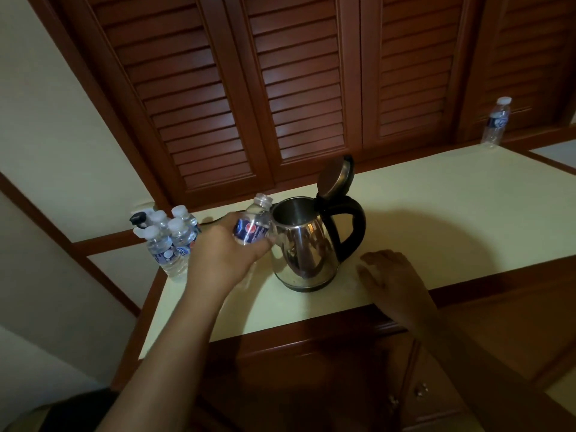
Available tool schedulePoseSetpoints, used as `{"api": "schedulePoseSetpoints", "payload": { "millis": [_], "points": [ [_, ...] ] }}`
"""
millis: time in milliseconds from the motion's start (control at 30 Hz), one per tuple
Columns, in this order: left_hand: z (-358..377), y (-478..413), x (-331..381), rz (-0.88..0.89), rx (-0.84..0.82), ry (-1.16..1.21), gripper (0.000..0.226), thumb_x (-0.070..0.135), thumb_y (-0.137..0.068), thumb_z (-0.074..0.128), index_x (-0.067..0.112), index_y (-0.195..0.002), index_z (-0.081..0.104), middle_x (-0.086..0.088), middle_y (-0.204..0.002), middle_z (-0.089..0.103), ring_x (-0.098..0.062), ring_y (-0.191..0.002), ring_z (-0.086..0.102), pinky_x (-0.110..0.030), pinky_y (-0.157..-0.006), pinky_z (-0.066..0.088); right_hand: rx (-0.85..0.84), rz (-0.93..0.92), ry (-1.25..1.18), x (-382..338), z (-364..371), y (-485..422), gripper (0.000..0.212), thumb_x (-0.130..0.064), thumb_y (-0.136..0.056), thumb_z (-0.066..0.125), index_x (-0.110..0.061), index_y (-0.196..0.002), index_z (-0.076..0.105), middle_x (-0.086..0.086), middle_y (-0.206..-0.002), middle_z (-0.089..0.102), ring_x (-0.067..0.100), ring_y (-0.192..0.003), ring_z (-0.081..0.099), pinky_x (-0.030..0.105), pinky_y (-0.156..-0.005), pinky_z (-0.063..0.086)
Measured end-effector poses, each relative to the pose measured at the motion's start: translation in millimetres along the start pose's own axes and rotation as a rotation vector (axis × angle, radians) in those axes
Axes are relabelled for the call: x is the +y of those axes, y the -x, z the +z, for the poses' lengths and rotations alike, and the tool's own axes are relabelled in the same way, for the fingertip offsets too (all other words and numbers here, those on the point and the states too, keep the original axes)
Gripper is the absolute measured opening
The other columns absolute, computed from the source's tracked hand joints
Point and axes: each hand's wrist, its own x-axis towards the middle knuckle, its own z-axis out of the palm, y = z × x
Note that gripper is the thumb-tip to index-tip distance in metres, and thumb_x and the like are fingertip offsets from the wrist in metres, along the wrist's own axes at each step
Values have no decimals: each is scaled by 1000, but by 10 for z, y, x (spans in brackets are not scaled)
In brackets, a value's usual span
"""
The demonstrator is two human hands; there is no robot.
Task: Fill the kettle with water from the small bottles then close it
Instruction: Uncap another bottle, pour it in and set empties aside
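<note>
A steel kettle (304, 244) with a black handle stands on the cream counter (436, 213), its lid (335, 176) tipped up and open. My left hand (224, 251) grips a small uncapped water bottle (254, 224), tilted with its mouth close to the kettle's rim. To the right of the kettle my right hand (392, 275) lies flat on the counter, fingers spread, holding nothing. Several capped small bottles (171, 241) are grouped at the counter's left end.
One more capped bottle (497, 121) stands at the far right by the louvred wooden doors (296, 88). A black plug (138, 218) sits in a wall socket behind the bottle group. Wooden cabinet fronts (374, 369) run below the counter edge.
</note>
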Motion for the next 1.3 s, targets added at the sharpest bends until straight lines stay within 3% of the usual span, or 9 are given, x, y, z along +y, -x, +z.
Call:
{"api": "schedulePoseSetpoints", "payload": {
  "millis": [167, 333, 433, 533, 700, 867, 1000, 1133, 1300],
  "points": [
    [321, 465, -75, -152, 9, 393, 36, 43, -82, 85, 32, -107, 61, 8, -92, 70, 0, -77, 69, -15, -57, 53, -233, 10, 3, -247, -3, -19, 64, -56, -89, 64, -20, -141, 53, 6, -125, 58, 26, -117, 55, 33, -94, 44],
    [593, 771, -112, -144, -91, 528, 34, 42, -82, 86, 35, -107, 64, 11, -93, 73, 3, -83, 70, -16, -65, 57, -377, -60, 191, -285, -29, -107, 39, -47, -96, 59, -15, -117, 70, 10, -112, 61, 25, -106, 58, 31, -86, 45],
    [700, 880, -142, -156, -158, 512, 39, 41, -82, 86, 38, -113, 63, 14, -95, 72, 5, -84, 70, -17, -66, 58, -269, -9, -136, -405, -201, -61, 27, -38, -96, 64, -22, -116, 73, 2, -110, 66, 14, -98, 62, 21, -78, 45],
    [788, 930, -146, -133, -190, 470, 42, 42, -83, 85, 39, -117, 61, 16, -98, 72, 6, -86, 69, -16, -68, 59, -195, 17, -560, -642, -447, 27, 21, -37, -99, 60, -44, -118, 66, -18, -112, 65, -6, -102, 61, 8, -82, 44],
    [890, 935, -55, -51, -200, 485, 45, 38, -80, 88, 49, -113, 59, 22, -105, 72, 8, -95, 68, -9, -73, 54, -116, -40, -939, -957, -642, 109, 24, -16, -95, 66, -23, -118, 67, -7, -113, 74, 6, -108, 69, 21, -89, 55],
    [895, 893, 90, 19, -231, 585, 47, 36, -81, 88, 52, -116, 61, 33, -109, 71, 12, -102, 66, -5, -77, 51, -45, -41, -745, -979, -653, 104, 14, -30, -94, 68, -29, -106, 61, -23, -114, 71, -2, -106, 64, 19, -86, 49],
    [905, 834, 178, 73, -226, 606, 47, 32, -82, 88, 54, -113, 60, 39, -109, 68, 13, -102, 66, -5, -79, 51, -96, 13, -911, -889, -709, 88, 15, -28, -93, 68, -20, -104, 62, -12, -116, 74, 11, -108, 69, 39, -90, 56],
    [982, 755, 278, 61, -261, 728, 42, 25, -85, 86, 45, -116, 66, 25, -109, 74, 4, -100, 71, -8, -77, 53, -46, 48, -1136, -807, -779, 62, 12, -11, -94, 67, -7, -105, 63, 2, -114, 75, 19, -107, 71, 26, -81, 57],
    [1145, 655, 453, 31, -414, 879, 31, 14, -90, 80, 34, -113, 72, 16, -102, 77, 0, -93, 72, -14, -76, 55, -100, -11, -981, -612, -942, 15, 28, -11, -100, 58, -15, -126, 68, -8, -122, 72, 8, -115, 66, 17, -87, 52]
  ]
}}
